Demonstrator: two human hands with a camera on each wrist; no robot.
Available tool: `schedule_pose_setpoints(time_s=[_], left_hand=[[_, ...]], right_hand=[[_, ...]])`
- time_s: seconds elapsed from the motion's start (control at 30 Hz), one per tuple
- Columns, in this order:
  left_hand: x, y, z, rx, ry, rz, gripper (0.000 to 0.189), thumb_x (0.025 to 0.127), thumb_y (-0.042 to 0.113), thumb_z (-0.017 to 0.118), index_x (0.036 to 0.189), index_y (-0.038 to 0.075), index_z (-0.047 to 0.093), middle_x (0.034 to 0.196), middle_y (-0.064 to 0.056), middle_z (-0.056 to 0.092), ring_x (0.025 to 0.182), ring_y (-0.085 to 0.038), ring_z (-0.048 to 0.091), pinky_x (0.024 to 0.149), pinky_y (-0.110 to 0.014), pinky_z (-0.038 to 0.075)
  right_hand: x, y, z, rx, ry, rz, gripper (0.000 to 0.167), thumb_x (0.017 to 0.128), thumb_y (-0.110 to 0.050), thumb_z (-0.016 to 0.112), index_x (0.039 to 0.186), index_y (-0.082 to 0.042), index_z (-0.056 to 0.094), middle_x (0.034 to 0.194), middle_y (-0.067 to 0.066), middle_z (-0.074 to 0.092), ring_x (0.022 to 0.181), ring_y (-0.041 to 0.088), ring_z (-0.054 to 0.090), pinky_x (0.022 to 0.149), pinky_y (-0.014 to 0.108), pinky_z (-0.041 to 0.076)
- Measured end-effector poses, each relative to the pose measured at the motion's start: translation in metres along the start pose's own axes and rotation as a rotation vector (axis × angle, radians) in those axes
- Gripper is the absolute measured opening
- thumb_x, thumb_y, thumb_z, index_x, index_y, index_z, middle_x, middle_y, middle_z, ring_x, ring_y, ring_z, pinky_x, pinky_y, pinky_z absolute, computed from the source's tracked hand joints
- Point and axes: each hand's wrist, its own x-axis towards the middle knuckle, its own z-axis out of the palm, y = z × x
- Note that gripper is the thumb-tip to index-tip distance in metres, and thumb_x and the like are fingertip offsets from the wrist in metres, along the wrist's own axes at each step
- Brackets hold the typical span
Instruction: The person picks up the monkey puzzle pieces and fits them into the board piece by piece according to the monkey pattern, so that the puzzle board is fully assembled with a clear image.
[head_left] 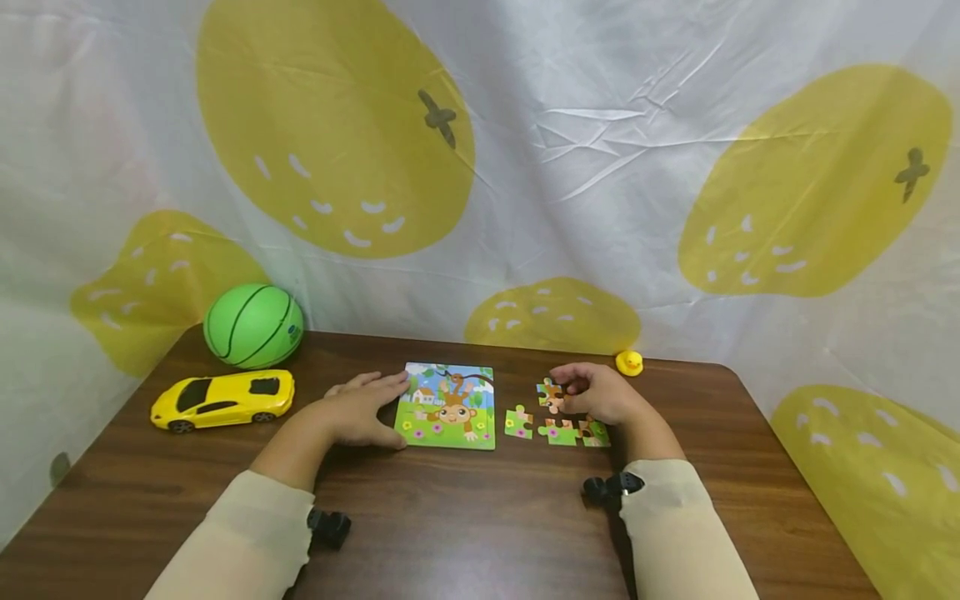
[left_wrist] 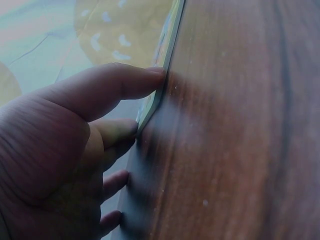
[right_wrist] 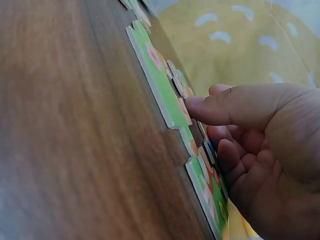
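Observation:
A square puzzle board point(head_left: 446, 406) with a monkey picture lies flat on the table. My left hand point(head_left: 365, 410) rests at its left side, fingers spread and thumb touching the near left corner. In the left wrist view the thumb point(left_wrist: 125, 80) lies against the board's thin edge. To the right of the board, my right hand point(head_left: 602, 393) pinches a puzzle piece point(head_left: 549, 390) between thumb and index finger, its other fingers curled. Loose puzzle pieces point(head_left: 561, 432) lie below that hand, and another piece point(head_left: 518, 422) sits nearer the board. Some pieces are partly hidden by the hand.
A yellow toy car point(head_left: 225, 400) and a green ball point(head_left: 255, 326) stand at the left of the brown table point(head_left: 465, 517). Behind the right hand is a small yellow rubber duck point(head_left: 629, 362). A white curtain point(head_left: 555, 208) with yellow fruit prints hangs along the back.

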Motion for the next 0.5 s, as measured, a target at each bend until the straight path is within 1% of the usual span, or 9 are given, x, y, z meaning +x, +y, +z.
schedule_pose_setpoints(time_s=[0.3,0.5], left_hand=[[0.0011,-0.0009,0.0003,0.005,0.000,-0.002,0.105,0.082,0.055,0.082,0.170,0.024,0.033,0.180,0.003,0.025,0.167,-0.041,0.016,0.124,-0.078,0.018],[0.0011,-0.0010,0.0004,0.001,-0.001,-0.004,0.104,0.083,0.054,0.082,0.170,0.023,0.034,0.180,0.003,0.025,0.167,-0.041,0.015,0.124,-0.079,0.017]], right_hand=[[0.0007,-0.0036,0.0014,-0.069,0.024,0.003,0.050,0.091,-0.012,0.083,0.140,-0.013,0.071,0.125,0.013,0.069,0.109,0.025,0.059,0.074,0.030,0.055],[0.0020,-0.0058,0.0034,-0.121,0.034,-0.002,0.049,0.090,-0.012,0.083,0.138,-0.012,0.072,0.123,0.012,0.071,0.110,0.026,0.062,0.074,0.029,0.056]])
